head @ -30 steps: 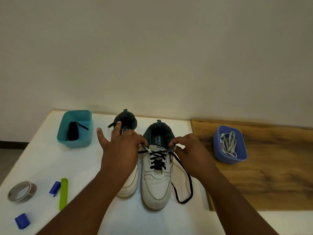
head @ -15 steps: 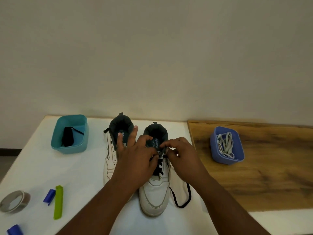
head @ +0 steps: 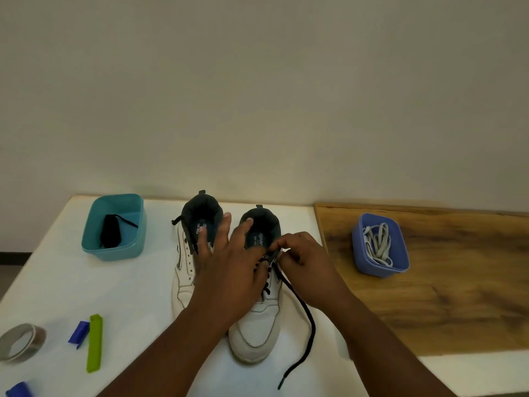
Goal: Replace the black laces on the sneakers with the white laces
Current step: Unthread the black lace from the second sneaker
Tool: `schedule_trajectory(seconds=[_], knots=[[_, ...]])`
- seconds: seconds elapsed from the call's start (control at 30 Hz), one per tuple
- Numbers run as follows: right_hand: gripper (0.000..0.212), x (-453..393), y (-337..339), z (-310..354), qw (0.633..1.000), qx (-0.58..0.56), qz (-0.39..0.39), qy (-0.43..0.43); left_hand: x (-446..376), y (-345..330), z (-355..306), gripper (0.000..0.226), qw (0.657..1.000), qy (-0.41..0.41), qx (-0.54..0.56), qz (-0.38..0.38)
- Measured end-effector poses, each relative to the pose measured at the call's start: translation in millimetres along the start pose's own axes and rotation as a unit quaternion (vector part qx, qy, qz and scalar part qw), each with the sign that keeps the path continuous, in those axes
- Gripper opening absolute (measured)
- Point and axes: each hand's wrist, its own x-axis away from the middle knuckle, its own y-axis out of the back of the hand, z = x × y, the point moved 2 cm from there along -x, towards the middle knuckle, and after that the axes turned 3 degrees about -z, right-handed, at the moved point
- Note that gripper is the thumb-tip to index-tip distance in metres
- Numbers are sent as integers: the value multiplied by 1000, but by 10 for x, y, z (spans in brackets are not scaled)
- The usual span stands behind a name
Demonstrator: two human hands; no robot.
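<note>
I see two white sneakers side by side on the white table (head: 51, 285), long axes running away from me, toes toward me, heel openings toward the wall. My left hand (head: 229, 270) rests on the right sneaker (head: 257, 325), fingers spread and fairly straight over both collars, partly covering the left sneaker (head: 186, 270). My right hand (head: 306, 265) pinches the black lace (head: 303, 313) at the top eyelets; its loose end trails toward me. White laces (head: 378, 245) lie in the blue tub (head: 380, 270) on the wooden board (head: 458, 282), well right.
</note>
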Motion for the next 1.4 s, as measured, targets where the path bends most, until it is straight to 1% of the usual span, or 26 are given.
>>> schedule_trajectory(seconds=[0.07,0.13,0.17,0.27,0.33,0.4,0.47,0.5,0.57,0.63,0.7,0.73,0.83,0.9,0.97,1.07,1.1,1.13,1.2,1.23,1.3,1.4], knots=[[25,20,-3,40,1000,-14,13,8,-11,2,46,27,1000,13,13,1],[12,24,-15,69,1000,-13,19,12,-24,11,75,18,998,33,43,-21],[7,21,-20,75,1000,-9,17,10,-29,30,82,18,997,48,56,-38],[4,14,-24,72,1000,8,12,0,-27,123,139,20,986,109,78,-103],[6,10,-23,65,1000,10,13,0,-14,140,176,18,983,131,79,-105],[11,0,-20,56,1000,3,12,0,-13,116,168,25,985,118,95,-79],[17,-6,-19,45,1000,-7,8,4,-13,84,111,36,991,81,99,-49],[19,-6,-20,39,1000,-10,6,7,-11,70,81,37,994,60,88,-37],[22,-4,-29,24,1000,-9,7,11,-2,58,56,26,998,33,56,-25],[22,-8,-33,14,1000,-7,8,11,-1,58,67,13,998,35,47,-29],[21,-10,-38,10,1000,-1,10,10,-3,90,85,6,996,52,51,-51],[20,-10,-36,7,1000,5,12,9,-9,125,98,6,993,68,55,-75],[20,-7,-38,2,1000,8,19,0,-7,270,181,12,973,155,85,-147],[20,-13,-38,12,1000,3,25,-5,7,301,235,18,967,185,84,-152],[21,-16,-33,20,1000,5,24,-7,11,261,228,26,974,169,83,-128],[20,-5,-35,31,1000,6,21,-7,18,153,125,43,992,86,61,-67],[20,-3,-39,32,1000,7,20,-4,20,117,94,42,996,58,44,-48],[20,-4,-42,34,1000,9,20,-3,19,88,73,36,998,40,33,-34],[20,-9,-44,33,1000,10,22,-5,18,56,81,18,998,35,36,-32],[20,-13,-43,33,1000,10,21,-5,16,63,96,12,997,44,44,-43],[20,-11,-38,38,1000,13,21,-7,7,136,141,6,991,79,63,-85],[19,-6,-40,33,1000,8,24,-11,6,305,200,8,970,158,98,-154]])
